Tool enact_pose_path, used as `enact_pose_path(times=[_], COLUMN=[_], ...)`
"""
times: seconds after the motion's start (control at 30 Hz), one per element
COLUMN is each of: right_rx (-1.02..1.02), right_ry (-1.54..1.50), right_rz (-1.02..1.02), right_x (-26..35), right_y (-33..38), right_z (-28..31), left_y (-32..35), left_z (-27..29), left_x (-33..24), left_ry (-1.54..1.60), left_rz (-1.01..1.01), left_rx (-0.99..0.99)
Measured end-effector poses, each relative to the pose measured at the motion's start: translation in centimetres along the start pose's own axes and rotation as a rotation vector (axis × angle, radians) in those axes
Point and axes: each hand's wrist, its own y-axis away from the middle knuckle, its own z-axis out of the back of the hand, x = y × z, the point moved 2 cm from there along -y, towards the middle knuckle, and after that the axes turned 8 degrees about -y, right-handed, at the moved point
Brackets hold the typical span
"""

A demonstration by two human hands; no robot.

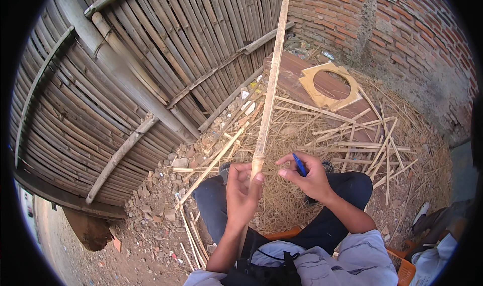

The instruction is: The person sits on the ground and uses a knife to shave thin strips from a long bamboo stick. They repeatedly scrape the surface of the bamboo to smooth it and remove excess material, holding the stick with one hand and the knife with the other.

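Note:
A long split bamboo strip (272, 79) rises up and away from my lap, with a node ring just above my grip. My left hand (241, 195) is closed around its lower part, thumb on the near face. The strip's lower end runs down past my wrist toward my body. To the right, my right hand (311, 179) holds a blue pen (300, 164) tucked between its fingers. The thumb and index finger of that hand are apart and do not touch the strip.
Bamboo strips (347, 147) lie scattered over dry shavings (289, 195) ahead. A board with a round hole (322, 95) rests on a brown sheet (289, 74). A bamboo wall (166, 44) stands left, a brick wall (402, 39) behind. Another person's leg (443, 220) shows at right.

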Motion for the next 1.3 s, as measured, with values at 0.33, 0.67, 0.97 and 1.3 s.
enact_pose_path(times=[0.33, 0.67, 0.97, 1.3], right_rx=[-0.030, 0.054, 0.104, -0.017], right_ry=[0.019, -0.051, -0.059, 0.450], right_rz=[0.039, 0.017, -0.009, 0.544], right_x=[-1.2, -1.2, -0.9, 0.5], right_y=[-0.2, -0.2, 0.0, 0.0], right_z=[0.0, 0.3, 1.0, 1.7], left_y=[1.1, 0.8, 0.5, 0.9], left_z=[-1.7, -1.7, -0.5, 0.1], left_x=[0.5, 0.4, 0.8, -0.1], left_ry=[-0.274, -0.158, -0.097, -0.128], left_rz=[-0.183, -0.056, -0.002, 0.116], left_rx=[0.034, 0.096, 0.043, 0.131])
